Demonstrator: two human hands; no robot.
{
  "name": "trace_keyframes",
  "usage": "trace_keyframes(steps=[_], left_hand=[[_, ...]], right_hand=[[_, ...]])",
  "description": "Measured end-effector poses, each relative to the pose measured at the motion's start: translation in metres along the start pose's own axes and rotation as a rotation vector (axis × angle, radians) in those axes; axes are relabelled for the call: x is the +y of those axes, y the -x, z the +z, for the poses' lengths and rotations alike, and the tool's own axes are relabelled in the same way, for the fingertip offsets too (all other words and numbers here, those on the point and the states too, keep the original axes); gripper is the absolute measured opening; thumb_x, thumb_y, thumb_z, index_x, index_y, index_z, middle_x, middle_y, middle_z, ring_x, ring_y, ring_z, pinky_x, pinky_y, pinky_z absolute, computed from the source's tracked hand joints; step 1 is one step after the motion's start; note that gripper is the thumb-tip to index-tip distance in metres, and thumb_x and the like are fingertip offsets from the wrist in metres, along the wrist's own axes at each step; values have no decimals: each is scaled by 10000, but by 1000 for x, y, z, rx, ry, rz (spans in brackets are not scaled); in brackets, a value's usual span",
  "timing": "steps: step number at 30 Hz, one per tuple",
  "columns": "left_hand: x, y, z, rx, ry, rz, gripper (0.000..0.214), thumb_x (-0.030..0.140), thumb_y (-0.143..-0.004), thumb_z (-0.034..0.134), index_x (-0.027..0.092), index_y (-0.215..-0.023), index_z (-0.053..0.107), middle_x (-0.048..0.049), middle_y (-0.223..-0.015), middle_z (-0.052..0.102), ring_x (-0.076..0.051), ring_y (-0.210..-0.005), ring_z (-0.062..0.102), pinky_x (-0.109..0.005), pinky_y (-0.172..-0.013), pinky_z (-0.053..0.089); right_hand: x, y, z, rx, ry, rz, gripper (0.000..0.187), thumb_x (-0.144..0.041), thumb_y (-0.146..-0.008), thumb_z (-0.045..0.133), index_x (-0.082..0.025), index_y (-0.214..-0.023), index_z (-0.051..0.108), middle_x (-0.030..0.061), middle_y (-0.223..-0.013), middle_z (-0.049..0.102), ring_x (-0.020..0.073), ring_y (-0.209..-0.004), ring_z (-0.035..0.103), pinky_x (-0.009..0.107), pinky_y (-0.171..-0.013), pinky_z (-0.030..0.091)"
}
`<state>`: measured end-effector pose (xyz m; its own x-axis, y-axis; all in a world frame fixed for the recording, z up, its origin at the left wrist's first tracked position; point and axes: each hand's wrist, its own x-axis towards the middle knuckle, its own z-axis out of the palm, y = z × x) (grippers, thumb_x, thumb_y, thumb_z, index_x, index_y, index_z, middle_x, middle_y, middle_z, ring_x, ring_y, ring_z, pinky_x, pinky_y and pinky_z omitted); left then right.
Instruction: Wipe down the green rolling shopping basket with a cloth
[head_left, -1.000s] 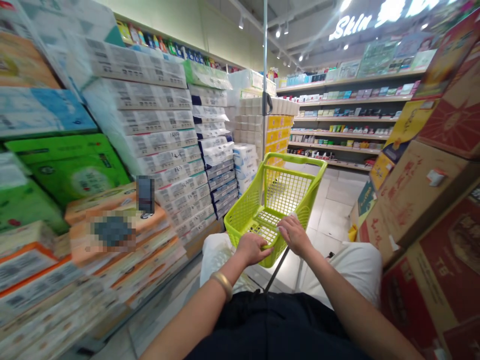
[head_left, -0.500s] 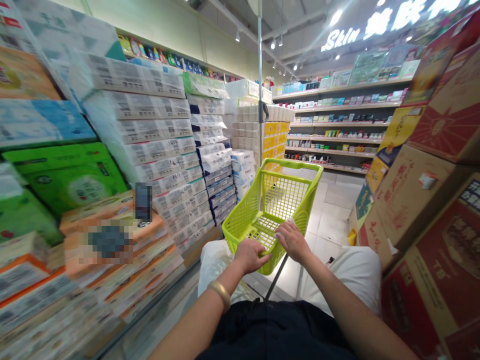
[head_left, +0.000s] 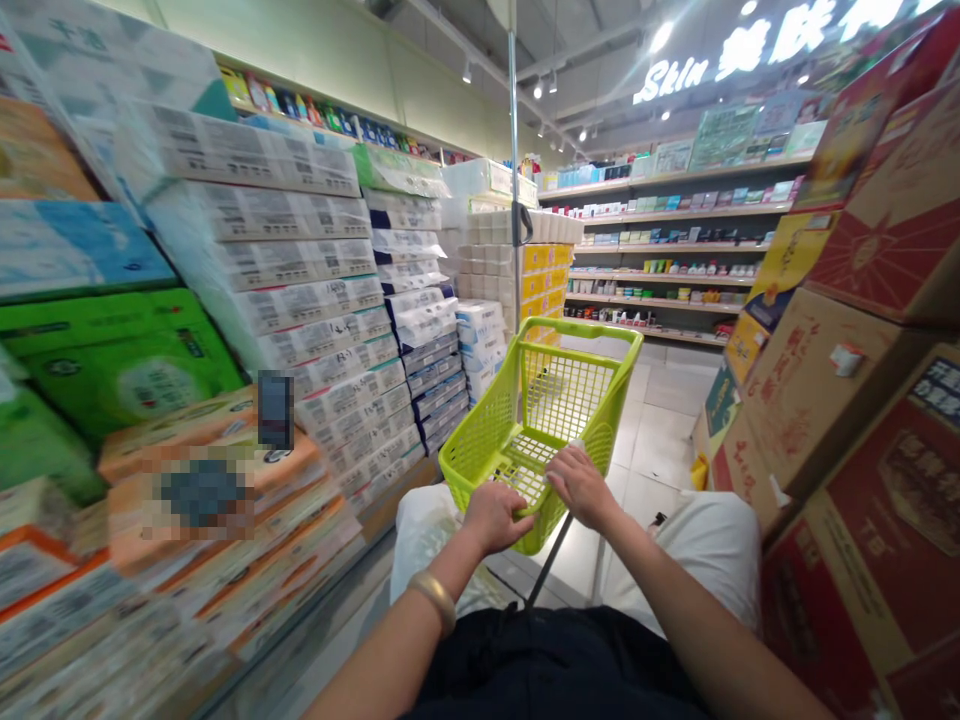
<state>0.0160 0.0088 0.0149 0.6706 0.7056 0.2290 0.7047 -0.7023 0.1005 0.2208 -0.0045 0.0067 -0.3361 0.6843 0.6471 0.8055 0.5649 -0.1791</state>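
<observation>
A lime-green plastic shopping cart with a mesh basket stands in the aisle right in front of me. My left hand is closed around the near rim of the basket, a gold bangle on its wrist. My right hand grips the same rim a little to the right, fingers curled over the edge. A thin metal pole rises from the cart toward the ceiling. The basket looks empty.
Stacked packs of tissue and toilet paper wall the left side. Cardboard and red gift boxes are piled on the right. Shelves of skincare goods cross the far end, and tiled floor runs ahead.
The cart and both hands have shifted slightly left and forward down the aisle. The grip of both hands is unchanged.
</observation>
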Motion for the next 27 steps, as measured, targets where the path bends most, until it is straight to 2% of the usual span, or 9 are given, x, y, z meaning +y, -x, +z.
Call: trace_keyframes(steps=[2,4,7,10,12,15,20,24,27], left_hand=[[2,-1,1,7,3,0,345,461,-812,534,204,-611,643,-31,-667,658,-172,-707,559,-289,-648,343],[4,-3,1,14,7,2,357,467,-818,524,203,-608,641,-32,-661,654,-173,-704,559,-290,-645,338],[5,-4,2,20,11,8,334,450,-812,526,202,-623,648,-33,-660,654,-173,-700,560,-291,-644,338],[2,-3,3,21,15,12,304,436,-802,537,203,-651,660,-37,-676,661,-173,-695,560,-289,-646,342],[0,-2,3,23,16,12,309,431,-811,528,203,-651,661,-37,-678,663,-171,-690,558,-289,-646,344],[-2,-1,3,23,18,18,315,420,-817,527,203,-623,648,-29,-664,659,-167,-697,556,-288,-658,344],[3,-3,2,24,18,15,335,447,-808,546,197,-606,637,-28,-664,659,-167,-698,553,-287,-651,336],[4,-5,3,22,13,19,316,430,-800,549,200,-607,644,-30,-649,651,-164,-676,546,-287,-636,328],[0,-5,3,24,8,19,307,424,-804,540,201,-627,657,-36,-655,654,-164,-664,544,-288,-632,326]], right_hand=[[16,-6,-4,43,5,64,223,-266,-956,373,-234,-897,586,40,-881,597,198,-926,525,425,-999,377],[16,-7,-1,96,18,125,241,-267,-960,359,-228,-866,578,40,-863,584,199,-919,516,441,-1015,362],[-11,2,13,134,11,160,240,-257,-954,362,-223,-833,567,41,-848,566,201,-940,502,449,-1049,325],[-42,13,25,102,-33,90,197,-253,-940,386,-225,-876,571,40,-895,576,199,-998,500,447,-1085,280],[-46,16,25,66,-47,30,177,-265,-932,405,-231,-910,577,40,-917,586,202,-1014,501,448,-1087,277],[-23,10,14,18,-44,-23,183,-274,-935,409,-236,-906,585,39,-890,593,199,-976,513,434,-1059,319],[17,-4,1,106,-26,122,234,-266,-958,362,-228,-865,573,41,-882,585,198,-936,513,451,-1043,343],[-13,5,15,165,-23,191,229,-248,-955,359,-219,-867,567,52,-905,575,211,-1031,490,480,-1078,300],[-43,16,26,114,-50,115,172,-245,-938,395,-227,-916,565,44,-944,582,208,-1078,481,477,-1105,264]])
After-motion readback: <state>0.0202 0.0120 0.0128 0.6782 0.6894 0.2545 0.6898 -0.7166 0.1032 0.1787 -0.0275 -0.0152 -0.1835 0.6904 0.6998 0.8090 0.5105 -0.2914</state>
